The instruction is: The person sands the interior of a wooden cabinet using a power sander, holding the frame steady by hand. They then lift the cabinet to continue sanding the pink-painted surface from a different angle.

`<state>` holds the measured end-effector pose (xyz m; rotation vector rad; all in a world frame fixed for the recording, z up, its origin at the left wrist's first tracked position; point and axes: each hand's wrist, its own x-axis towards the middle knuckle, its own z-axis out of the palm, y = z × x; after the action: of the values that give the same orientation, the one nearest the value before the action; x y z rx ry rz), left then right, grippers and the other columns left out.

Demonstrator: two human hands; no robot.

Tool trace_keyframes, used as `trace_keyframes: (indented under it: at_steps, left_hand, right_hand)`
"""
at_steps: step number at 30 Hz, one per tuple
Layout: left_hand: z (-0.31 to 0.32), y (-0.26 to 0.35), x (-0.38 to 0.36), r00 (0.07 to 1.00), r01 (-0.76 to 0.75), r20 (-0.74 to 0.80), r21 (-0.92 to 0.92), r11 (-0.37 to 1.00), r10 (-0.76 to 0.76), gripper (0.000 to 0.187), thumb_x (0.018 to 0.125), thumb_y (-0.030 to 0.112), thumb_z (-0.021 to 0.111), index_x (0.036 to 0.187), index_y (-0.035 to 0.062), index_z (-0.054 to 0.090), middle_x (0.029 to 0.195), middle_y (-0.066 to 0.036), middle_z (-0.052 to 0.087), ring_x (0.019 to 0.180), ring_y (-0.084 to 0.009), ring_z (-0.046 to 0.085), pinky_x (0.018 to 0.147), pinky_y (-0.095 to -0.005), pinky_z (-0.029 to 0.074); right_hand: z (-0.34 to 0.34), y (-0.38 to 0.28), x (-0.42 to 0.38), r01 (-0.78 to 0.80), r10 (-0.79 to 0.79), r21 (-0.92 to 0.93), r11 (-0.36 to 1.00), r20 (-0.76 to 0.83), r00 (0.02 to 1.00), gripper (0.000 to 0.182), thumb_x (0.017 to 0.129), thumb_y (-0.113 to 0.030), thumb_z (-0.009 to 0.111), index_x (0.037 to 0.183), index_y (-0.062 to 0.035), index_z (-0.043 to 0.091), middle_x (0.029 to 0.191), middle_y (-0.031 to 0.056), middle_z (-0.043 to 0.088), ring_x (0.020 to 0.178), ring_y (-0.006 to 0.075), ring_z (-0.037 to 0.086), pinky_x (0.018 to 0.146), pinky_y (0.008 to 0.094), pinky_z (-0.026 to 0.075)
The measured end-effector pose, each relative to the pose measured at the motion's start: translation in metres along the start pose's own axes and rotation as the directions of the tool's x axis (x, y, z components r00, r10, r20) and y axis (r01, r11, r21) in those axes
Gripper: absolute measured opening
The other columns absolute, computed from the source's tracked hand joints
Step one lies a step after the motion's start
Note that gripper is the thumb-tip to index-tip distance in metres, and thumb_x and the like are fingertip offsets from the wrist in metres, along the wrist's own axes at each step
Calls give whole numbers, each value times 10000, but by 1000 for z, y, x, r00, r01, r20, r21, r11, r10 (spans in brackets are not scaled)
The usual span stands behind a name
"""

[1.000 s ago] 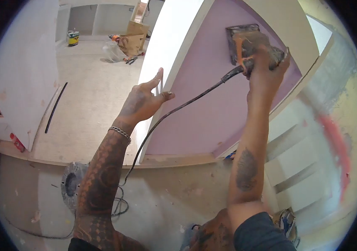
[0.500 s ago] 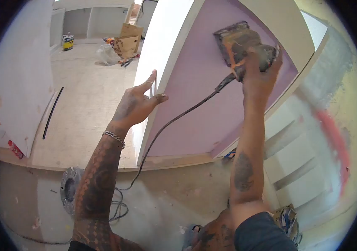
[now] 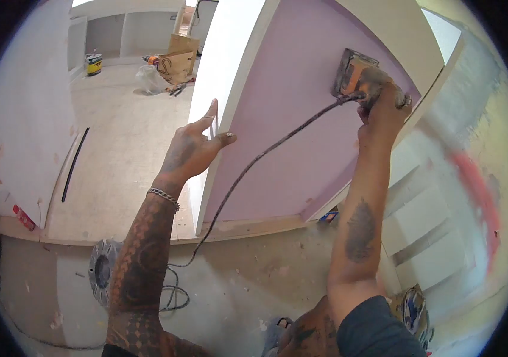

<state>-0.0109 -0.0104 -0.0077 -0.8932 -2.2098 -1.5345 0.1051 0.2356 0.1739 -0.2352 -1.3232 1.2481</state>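
My right hand [image 3: 387, 107] is wrapped round the body of an orange and black electric sander [image 3: 358, 74]. The sander's flat pad lies against the pinkish panel [image 3: 278, 119], near its upper right side. A dark power cord [image 3: 254, 160] runs from the tool down across the panel to the floor. My left hand [image 3: 193, 146] rests at the edge of the white upright board [image 3: 221, 65], fingers stretched and thumb apart, with no tool in it.
Loose cord coils [image 3: 173, 297] and a grey round spool [image 3: 102, 265] lie on the floor [image 3: 254, 268]. On the raised wooden base stand a paint can [image 3: 93, 64], a cardboard piece [image 3: 176, 65] and a plastic bag [image 3: 150, 80]. A black strip [image 3: 75, 163] lies at left.
My right hand has moved the sander right and slightly down across the panel, and the tool has turned. The cord has shifted with it. My left hand stays at the board edge.
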Motion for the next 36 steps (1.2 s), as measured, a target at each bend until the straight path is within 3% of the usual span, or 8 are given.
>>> trace_keyframes:
  at_steps: [9, 11, 17, 25, 27, 30, 32, 36]
  left_hand:
    - [-4, 1, -1, 996, 88, 28, -49, 995, -87, 958, 843, 555, 786, 1559, 39, 414, 577, -105, 581, 602, -194, 618, 670, -374, 507]
    - [-7, 10, 0, 987, 143, 73, -5, 990, -142, 813, 913, 287, 783, 1565, 16, 380, 951, -176, 786, 855, -139, 753, 807, -294, 555]
    - [-1, 1, -2, 999, 51, 7, -73, 996, -51, 886, 870, 468, 790, 1549, 39, 418, 1138, -292, 715, 1038, -354, 737, 910, -432, 564]
    - [-4, -1, 1, 998, 61, 26, -28, 998, -60, 925, 840, 522, 799, 1538, 37, 433, 1105, -283, 726, 1080, -365, 723, 932, -430, 564]
    - [-5, 2, -1, 998, 55, 24, -30, 998, -54, 933, 833, 533, 801, 1536, 39, 438, 1101, -283, 727, 1083, -365, 723, 937, -425, 562]
    - [-9, 13, -2, 997, 73, 28, 23, 997, -74, 883, 873, 414, 811, 1555, 28, 404, 849, -160, 766, 710, -111, 707, 601, -280, 557]
    - [-8, 10, 0, 990, 137, 37, -37, 990, -136, 892, 841, 500, 809, 1535, 67, 453, 1159, -280, 714, 1135, -347, 706, 977, -415, 544]
    - [-3, -1, 3, 991, 127, 57, -83, 988, -123, 883, 841, 486, 812, 1536, 73, 458, 1192, -257, 714, 1138, -326, 710, 986, -409, 539]
  right_hand:
    - [5, -19, 16, -110, 115, 70, 991, -66, 991, 623, 993, -320, 633, 1434, -70, 270, 1211, 165, 577, 878, 267, 668, 592, 367, 592]
    - [-2, -16, 35, -114, 116, 81, 990, -19, 993, 636, 992, -318, 634, 1441, -68, 259, 1224, 167, 568, 890, 272, 669, 596, 363, 597]
    - [3, -19, 51, -157, 153, 97, 983, 47, 987, 718, 987, -301, 639, 1490, -57, 189, 1258, 183, 545, 917, 288, 671, 599, 348, 604]
    - [33, -40, -1, -120, 105, 148, 982, 103, 989, 758, 1019, -303, 604, 1513, -42, 92, 1226, 218, 553, 848, 279, 680, 614, 350, 641]
    - [45, -46, -19, -102, 107, 199, 975, -14, 994, 370, 1054, -300, 553, 1207, 36, 529, 971, 154, 661, 751, 226, 681, 568, 332, 630]
    - [51, -49, -31, -129, 107, 222, 966, 106, 989, 411, 1054, -287, 545, 1236, 76, 482, 1013, 186, 650, 755, 229, 686, 561, 330, 639]
    - [52, -51, -42, -116, 77, 215, 970, 182, 980, 420, 1053, -278, 542, 1240, 90, 463, 1031, 196, 643, 763, 231, 688, 575, 334, 644]
    - [66, -54, -66, -107, 58, 223, 969, 215, 975, 469, 1043, -226, 538, 1327, 71, 311, 1119, 212, 604, 810, 253, 693, 623, 356, 658]
